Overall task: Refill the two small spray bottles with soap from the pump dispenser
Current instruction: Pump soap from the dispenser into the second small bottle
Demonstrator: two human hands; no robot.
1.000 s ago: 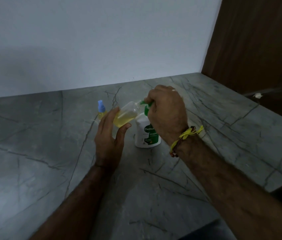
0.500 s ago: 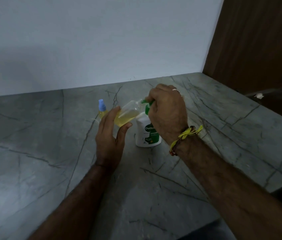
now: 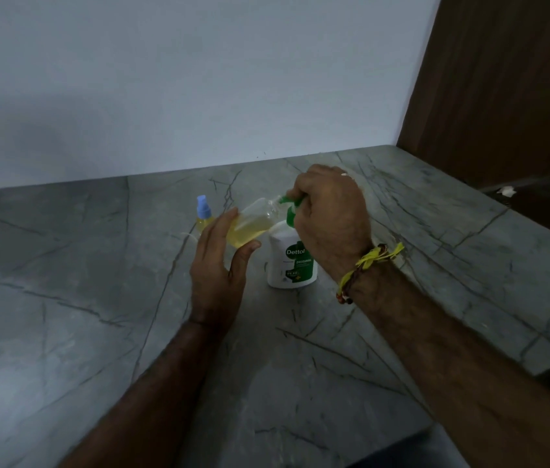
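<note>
My left hand (image 3: 218,265) holds a small clear spray bottle (image 3: 253,222) with its cap off, tilted so its open neck meets the green nozzle. Yellow liquid fills its lower part. My right hand (image 3: 331,217) is closed over the green pump head (image 3: 290,211) of the white soap dispenser (image 3: 290,261), which stands upright on the grey marble counter (image 3: 334,349). A second small bottle (image 3: 204,216) with a blue spray cap and yellow liquid stands behind my left hand.
A pale wall rises behind the counter. A brown wooden panel (image 3: 503,79) stands at the right, and the counter's right edge drops off near it. A small white scrap (image 3: 506,190) lies on a dark ledge beyond that edge.
Almost nothing differs; both hands keep their hold and the tilted bottle stays against the nozzle.
</note>
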